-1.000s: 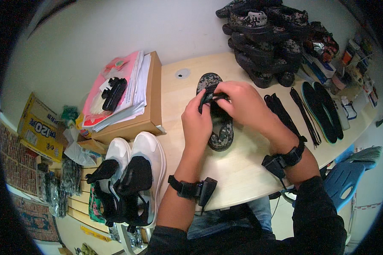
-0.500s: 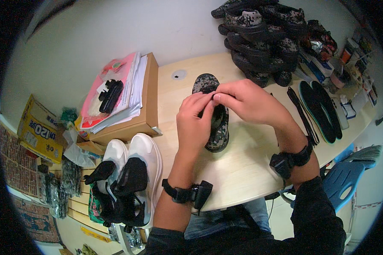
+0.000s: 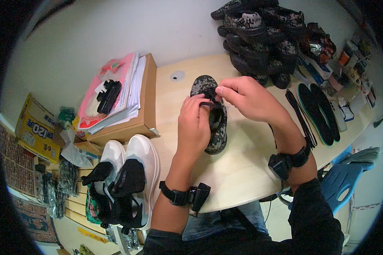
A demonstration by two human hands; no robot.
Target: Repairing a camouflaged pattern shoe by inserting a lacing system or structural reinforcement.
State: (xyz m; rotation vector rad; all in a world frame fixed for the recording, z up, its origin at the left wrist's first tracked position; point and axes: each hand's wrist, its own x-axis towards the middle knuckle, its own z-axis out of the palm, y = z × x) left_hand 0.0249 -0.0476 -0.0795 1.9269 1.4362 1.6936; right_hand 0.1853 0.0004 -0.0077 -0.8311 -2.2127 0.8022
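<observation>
A camouflage shoe (image 3: 217, 145) in grey and black lies on the table, toe pointing away from me. Over its left side, my left hand (image 3: 194, 127) has thumb and fingers closed on a black shoelace (image 3: 207, 103) above the shoe's opening. My right hand (image 3: 247, 98) is closed in a pinch just right of the shoe's throat. Whatever lies between its fingertips is too small to make out. Part of the shoe's opening is hidden behind the left fingers.
White shoes (image 3: 144, 170) with black linings stand at left, near a cardboard box (image 3: 145, 106) topped with papers. A pile of camouflage shoes (image 3: 264, 46) rises at the back. Black insoles (image 3: 317, 112) and a long black lace (image 3: 300, 114) lie at right.
My hands have come apart a little: the right fingertips have shifted away from the left ones. A black strip now shows at the left fingers. The shoe stays in place.
</observation>
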